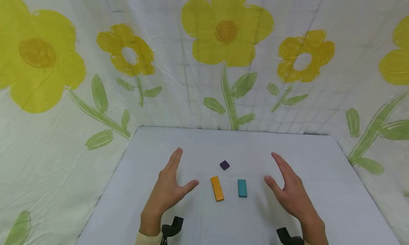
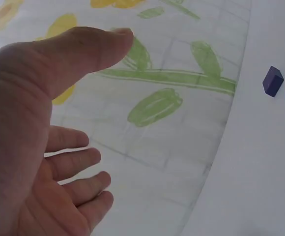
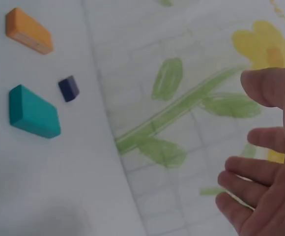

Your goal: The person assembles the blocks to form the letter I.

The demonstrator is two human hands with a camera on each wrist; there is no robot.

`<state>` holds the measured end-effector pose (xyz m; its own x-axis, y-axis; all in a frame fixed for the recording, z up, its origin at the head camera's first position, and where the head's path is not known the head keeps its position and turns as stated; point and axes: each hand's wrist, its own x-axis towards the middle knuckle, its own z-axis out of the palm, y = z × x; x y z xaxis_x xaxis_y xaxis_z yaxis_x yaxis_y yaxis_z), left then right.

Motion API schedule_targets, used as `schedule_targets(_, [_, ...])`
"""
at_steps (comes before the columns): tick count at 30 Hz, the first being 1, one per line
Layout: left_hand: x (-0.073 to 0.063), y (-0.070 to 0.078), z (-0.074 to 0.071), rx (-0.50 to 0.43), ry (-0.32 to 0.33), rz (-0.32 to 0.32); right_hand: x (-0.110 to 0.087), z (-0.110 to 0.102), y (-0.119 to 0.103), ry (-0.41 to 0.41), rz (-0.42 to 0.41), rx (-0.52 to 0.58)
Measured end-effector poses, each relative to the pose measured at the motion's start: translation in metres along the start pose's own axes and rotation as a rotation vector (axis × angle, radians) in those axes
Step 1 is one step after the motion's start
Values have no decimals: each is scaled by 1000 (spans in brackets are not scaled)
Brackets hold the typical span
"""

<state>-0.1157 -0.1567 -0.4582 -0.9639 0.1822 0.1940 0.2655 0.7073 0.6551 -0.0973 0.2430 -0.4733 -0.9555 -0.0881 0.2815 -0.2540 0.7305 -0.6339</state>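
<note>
Three blocks, smooth-faced, material uncertain from where I stand, laid out on a plain white surface [image 1: 198, 145]. Item one: a long orange rectangular block [image 1: 217, 189], lying flat, its far end angled left. Item two: a shorter teal rectangular block [image 1: 242, 188], flat, to the right of the orange, a gap between them. Item three: a small dark purple cube-like block [image 1: 224, 165], far of both, one corner turned toward the near side. Left hand [image 1: 167, 191]: thumb spread well away from extended fingers, grip wide, nothing held. Right hand [image 1: 290, 191]: likewise spread wide, holding nothing. Both appear raised above the surface. Handling notes, my own judgement: each grip is far broader than any block, so fingers and thumb would do best to narrow first, then come down low and pinch opposite long sides evenly; the orange calls for a slight wrist turn to match its slant, the purple for a light fingertip pinch on opposite faces, lest it spin. Position relative to grip: orange to the right of the left thumb, clear of it; teal to the left of the right thumb, also clear; purple between the two hands, touched by neither.
</note>
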Motion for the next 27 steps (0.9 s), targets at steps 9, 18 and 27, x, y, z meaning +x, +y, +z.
schedule_targets(9, [8,6,7,-132,50,169,12,-2,-3,20,-90,51])
schedule_targets(18, [9,0,34,-209,26,156,22,7,6,-53,-113,102])
schedule_targets(27, [6,-8,68,-243,-51,81,21,27,26,-113,-64,101])
